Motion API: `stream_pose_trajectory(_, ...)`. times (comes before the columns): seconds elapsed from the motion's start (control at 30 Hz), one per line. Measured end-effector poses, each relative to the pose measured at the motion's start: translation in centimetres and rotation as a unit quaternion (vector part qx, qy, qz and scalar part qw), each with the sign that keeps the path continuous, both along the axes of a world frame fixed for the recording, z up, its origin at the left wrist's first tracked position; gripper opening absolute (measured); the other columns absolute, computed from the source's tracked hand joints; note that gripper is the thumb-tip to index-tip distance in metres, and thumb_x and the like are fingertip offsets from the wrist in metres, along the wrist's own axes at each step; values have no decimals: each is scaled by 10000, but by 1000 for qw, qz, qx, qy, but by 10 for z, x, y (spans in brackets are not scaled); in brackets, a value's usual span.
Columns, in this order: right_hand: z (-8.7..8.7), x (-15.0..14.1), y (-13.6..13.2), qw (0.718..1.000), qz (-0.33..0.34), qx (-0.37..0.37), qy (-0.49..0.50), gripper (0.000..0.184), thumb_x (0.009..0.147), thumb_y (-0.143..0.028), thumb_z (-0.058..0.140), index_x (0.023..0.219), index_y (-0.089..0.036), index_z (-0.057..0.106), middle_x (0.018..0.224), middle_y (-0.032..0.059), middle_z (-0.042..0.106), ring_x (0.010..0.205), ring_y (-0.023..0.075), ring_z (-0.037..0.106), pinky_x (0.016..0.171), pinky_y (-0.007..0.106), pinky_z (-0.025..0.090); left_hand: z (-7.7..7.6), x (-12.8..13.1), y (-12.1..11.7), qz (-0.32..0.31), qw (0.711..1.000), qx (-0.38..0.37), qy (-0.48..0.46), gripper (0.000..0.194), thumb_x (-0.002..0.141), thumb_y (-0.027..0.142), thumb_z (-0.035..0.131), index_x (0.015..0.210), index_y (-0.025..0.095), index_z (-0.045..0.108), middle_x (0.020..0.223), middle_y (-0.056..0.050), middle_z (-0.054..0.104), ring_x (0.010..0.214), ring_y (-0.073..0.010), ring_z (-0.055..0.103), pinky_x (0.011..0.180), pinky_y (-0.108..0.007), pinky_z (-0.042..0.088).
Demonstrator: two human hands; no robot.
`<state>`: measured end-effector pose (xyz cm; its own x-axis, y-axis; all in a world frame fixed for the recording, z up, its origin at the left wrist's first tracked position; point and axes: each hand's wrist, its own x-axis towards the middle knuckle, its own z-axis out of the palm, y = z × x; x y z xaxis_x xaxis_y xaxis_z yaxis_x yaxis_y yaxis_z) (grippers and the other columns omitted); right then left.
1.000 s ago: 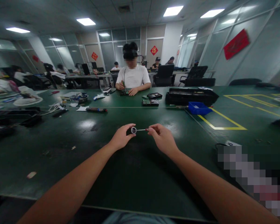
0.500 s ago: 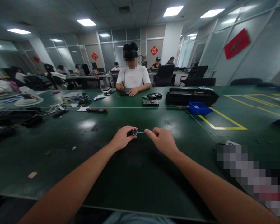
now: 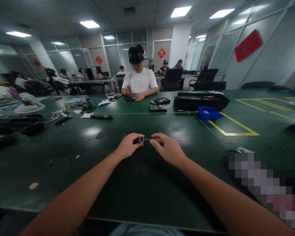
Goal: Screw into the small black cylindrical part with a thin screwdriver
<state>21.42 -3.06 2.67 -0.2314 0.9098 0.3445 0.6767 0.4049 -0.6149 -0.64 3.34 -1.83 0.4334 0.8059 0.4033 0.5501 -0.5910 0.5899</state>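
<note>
My left hand [image 3: 129,145] is closed around a small black cylindrical part [image 3: 141,140] with a silvery round end that faces me. In my right hand [image 3: 169,147] is a screwdriver [image 3: 158,140], its yellowish handle between thumb and fingers. The thin metal shaft points left and its tip meets the right side of the cylindrical part; the exact contact point is too small to make out. Both hands are just above the green table [image 3: 135,186].
Across the table a person [image 3: 140,82] in a white shirt works on a small part. Between us lie hard drives [image 3: 158,108], a blue bin [image 3: 209,113], a long black casing [image 3: 200,101] and a dark cylindrical tool [image 3: 101,116]. Cables [image 3: 56,114] and clutter lie to the left.
My right fingers have shifted on the screwdriver handle, the index finger now stretched along the top and the handle more visible. My left hand keeps the cylindrical part nearly still.
</note>
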Motion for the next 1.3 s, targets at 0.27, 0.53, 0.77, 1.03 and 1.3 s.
stream_pose_trajectory(0.27, -1, -2, 0, 999, 9, 13, 38, 338, 929, -276, 507, 1257, -220, 566, 972, 51, 722, 850, 181, 677, 744, 304, 495, 1, 1, -1, 1, 1000, -9, -2, 369, 813, 245, 699, 1178, 249, 651, 1166, -37, 650, 1085, -212, 590, 989, -367, 428)
stream_pose_trajectory(0.53, -2, 0, 4, 1000, -13, -7, 12, 368, 990, -410, 364, 1078, -220, 667, 736, 23, 673, 639, 169, 620, 632, 316, 451, 3, 2, -3, 2, 1000, -16, -5, 355, 808, 241, 700, 1161, 242, 662, 1147, -40, 654, 1065, -212, 596, 979, -373, 438)
stream_pose_trajectory(0.77, -4, 0, 1, 998, 28, 11, 61, 437, 887, -310, 569, 1313, -217, 529, 980, 61, 696, 875, 197, 659, 776, 339, 495, 4, 2, -5, 1, 1000, -14, 2, 357, 808, 233, 699, 1162, 236, 660, 1145, -47, 652, 1063, -216, 598, 971, -373, 443)
stream_pose_trajectory(1.03, -4, -1, 4, 999, -10, -17, 48, 340, 966, -338, 414, 1259, -211, 530, 751, 8, 654, 652, 174, 611, 637, 315, 444, 1, 1, -2, -3, 1000, -11, 8, 374, 806, 229, 704, 1176, 241, 651, 1163, -35, 650, 1086, -210, 591, 992, -363, 428)
stream_pose_trajectory(1.3, -10, -2, 5, 987, 4, -8, 160, 164, 931, -342, 472, 961, -216, 571, 870, 28, 647, 807, 176, 615, 737, 312, 468, 5, 3, -5, 0, 1000, -20, 8, 366, 814, 250, 697, 1177, 236, 653, 1159, -47, 651, 1077, -220, 594, 974, -370, 440)
